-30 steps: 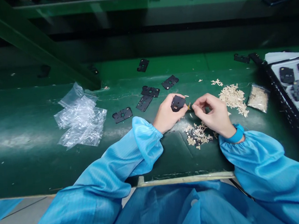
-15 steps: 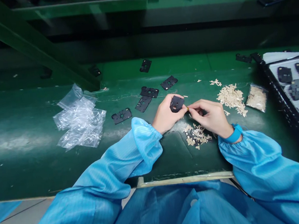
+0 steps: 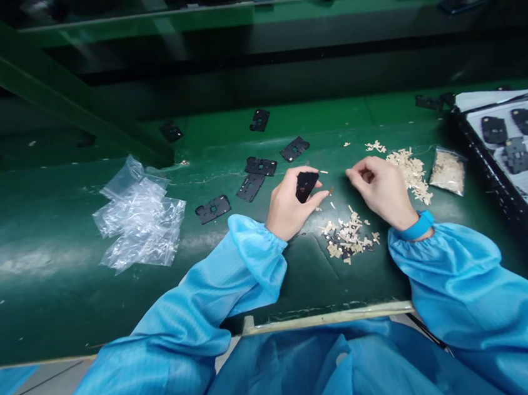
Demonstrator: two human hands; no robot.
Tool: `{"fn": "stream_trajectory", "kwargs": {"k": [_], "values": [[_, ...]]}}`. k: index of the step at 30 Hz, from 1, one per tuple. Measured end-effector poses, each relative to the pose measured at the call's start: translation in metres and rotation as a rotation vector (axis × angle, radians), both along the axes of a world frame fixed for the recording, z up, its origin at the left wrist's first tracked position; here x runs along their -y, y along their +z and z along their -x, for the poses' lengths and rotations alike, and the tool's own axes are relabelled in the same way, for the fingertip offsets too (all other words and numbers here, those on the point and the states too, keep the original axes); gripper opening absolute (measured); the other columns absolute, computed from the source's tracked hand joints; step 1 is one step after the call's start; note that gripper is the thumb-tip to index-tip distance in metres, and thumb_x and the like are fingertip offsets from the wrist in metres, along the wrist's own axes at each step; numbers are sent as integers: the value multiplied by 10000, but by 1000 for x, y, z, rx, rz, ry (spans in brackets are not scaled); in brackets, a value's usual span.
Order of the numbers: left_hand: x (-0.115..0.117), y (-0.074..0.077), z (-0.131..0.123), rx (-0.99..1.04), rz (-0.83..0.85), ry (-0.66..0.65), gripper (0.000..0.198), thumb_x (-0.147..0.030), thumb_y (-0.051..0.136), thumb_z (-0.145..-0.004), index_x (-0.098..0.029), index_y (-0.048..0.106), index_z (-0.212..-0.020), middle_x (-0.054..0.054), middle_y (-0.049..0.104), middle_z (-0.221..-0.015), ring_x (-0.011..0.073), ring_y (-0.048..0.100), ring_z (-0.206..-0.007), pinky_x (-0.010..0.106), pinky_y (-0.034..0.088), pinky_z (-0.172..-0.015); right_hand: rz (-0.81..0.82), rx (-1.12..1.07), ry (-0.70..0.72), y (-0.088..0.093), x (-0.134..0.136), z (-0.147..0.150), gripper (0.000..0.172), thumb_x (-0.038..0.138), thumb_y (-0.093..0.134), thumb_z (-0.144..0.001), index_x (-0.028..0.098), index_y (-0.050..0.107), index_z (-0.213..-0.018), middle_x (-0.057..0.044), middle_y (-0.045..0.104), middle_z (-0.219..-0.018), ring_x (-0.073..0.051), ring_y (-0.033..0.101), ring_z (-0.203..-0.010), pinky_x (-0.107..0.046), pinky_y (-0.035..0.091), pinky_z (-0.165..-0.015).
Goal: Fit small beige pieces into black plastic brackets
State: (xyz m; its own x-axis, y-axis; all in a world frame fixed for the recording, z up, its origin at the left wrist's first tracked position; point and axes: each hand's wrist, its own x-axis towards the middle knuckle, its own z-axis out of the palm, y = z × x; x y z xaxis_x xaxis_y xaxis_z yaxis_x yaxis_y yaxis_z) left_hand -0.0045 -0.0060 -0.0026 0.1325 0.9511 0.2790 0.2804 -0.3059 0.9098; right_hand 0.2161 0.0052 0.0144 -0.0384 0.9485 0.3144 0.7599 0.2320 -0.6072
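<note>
My left hand (image 3: 289,205) grips a small black plate (image 3: 307,186) between thumb and fingertips, tilted on edge. My right hand (image 3: 379,189) hovers to its right, with fingers curled and nothing visible in them. A tiny tan piece (image 3: 330,190) sits in the gap between the hands. Below them lies a scattered pile of beige pieces (image 3: 346,239) mixed with some dark bits. Another beige heap (image 3: 410,174) lies close to my right hand's fingers, and a clear bag of beige pieces (image 3: 447,171) stands beyond it.
Several black plates (image 3: 261,166) lie on the green conveyor belt (image 3: 67,300) left of my hands, beside crumpled clear plastic bags (image 3: 138,216). A black-rimmed tray (image 3: 500,154) of black plates sits at right. A green shelf (image 3: 244,11) runs overhead, holding phones.
My right hand has moved right, away from the black plate, and its fingers have parted from the left hand. The plate in my left hand has turned more on edge.
</note>
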Motion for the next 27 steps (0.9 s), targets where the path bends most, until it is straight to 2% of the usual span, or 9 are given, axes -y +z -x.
{"fn": "stream_trajectory", "kwargs": {"k": [2, 4, 9, 12, 15, 19, 24, 27], "values": [[0, 0, 3, -112, -122, 20, 469, -315, 839, -811, -239, 595, -1205, -4, 740, -972, 79, 620, -655, 253, 543, -760, 27, -81, 25, 3, 2, 2, 45, 216, 660, -871, 187, 674, -903, -22, 618, -797, -145, 509, -639, -306, 406, -632], [0, -1, 6, -175, -225, 12, 481, -394, 828, -828, -238, 596, -1219, 2, 729, -998, 67, 604, -621, 241, 536, -723, 159, -250, 60, 9, 7, 7, 98, 262, 680, -882, 187, 684, -945, -22, 635, -812, -132, 499, -628, -289, 397, -607], [-2, -8, 9, -157, -320, -9, 537, -476, 795, -844, -249, 560, -1270, 3, 715, -1017, 61, 611, -618, 223, 536, -689, 821, -756, 211, 25, 16, 16, 347, 487, 717, -889, 157, 677, -790, -5, 617, -687, -53, 352, -451, -244, 220, -439], [-2, -10, 8, -145, -342, -21, 535, -465, 793, -850, -253, 546, -1275, 4, 711, -1019, 64, 618, -622, 228, 541, -687, 1056, -947, 229, 28, 18, 20, 355, 472, 772, -842, 130, 694, -782, 2, 596, -648, -23, 283, -403, -237, 141, -410], [-2, -10, 8, -125, -362, -25, 534, -447, 797, -850, -253, 538, -1275, 0, 704, -1015, 64, 619, -624, 232, 544, -692, 1122, -1065, 239, 29, 19, 22, 305, 393, 801, -830, 120, 684, -760, 11, 575, -645, -10, 279, -410, -223, 133, -410], [-2, -10, 8, -110, -374, -24, 542, -425, 808, -845, -250, 534, -1279, -2, 698, -1023, 55, 609, -622, 226, 543, -695, 1129, -1124, 248, 30, 21, 23, 233, 288, 820, -798, 125, 666, -736, 9, 591, -671, -2, 279, -417, -215, 149, -413], [-1, -10, 8, -94, -372, -14, 536, -451, 798, -848, -250, 542, -1274, 6, 702, -1034, 54, 605, -626, 230, 547, -707, 1127, -1146, 236, 28, 21, 24, 227, 273, 840, -757, 137, 658, -745, 35, 552, -612, -9, 271, -413, -217, 145, -415], [-2, -8, 7, -49, -271, -32, 567, -437, 833, -817, -261, 549, -1275, 10, 708, -1052, 60, 608, -638, 245, 561, -734, 1066, -1139, 230, 26, 21, 24, 227, 280, 834, -744, 145, 651, -747, 46, 541, -607, -9, 260, -409, -222, 126, -421]]}}
